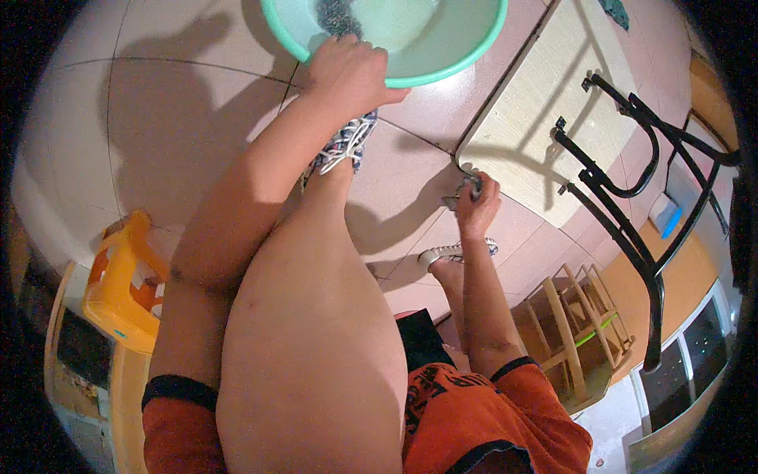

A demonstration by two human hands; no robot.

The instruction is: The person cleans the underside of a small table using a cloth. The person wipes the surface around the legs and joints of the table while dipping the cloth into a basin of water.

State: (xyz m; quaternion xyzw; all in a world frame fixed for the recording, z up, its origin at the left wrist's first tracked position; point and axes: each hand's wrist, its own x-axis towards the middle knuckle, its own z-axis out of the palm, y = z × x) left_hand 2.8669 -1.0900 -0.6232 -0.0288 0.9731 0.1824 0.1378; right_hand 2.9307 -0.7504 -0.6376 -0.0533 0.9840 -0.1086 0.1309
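Observation:
My left hand [349, 74] lies over the near rim of a mint-green plastic basin [445, 77], knuckles up and thumb outside the rim. A dark grey, mottled thing [339, 18] shows inside the basin just beyond its fingers; whether the hand grips it or the rim cannot be told. My right hand [478, 207] holds a crumpled grey cloth [451, 202] at the near corner of a pale folding tabletop [521, 112]. Black metal legs [616, 228] stand out from this tabletop's exposed face. The cloth is partly hidden by the fingers.
An orange plastic stool [121, 302] stands at the left. A wooden rack or upturned stool [571, 338] is at the lower right, near a blue-and-white object [667, 214]. My bare leg and laced shoe [349, 145] lie between the arms. Dark green cloth [616, 13] lies at the top right.

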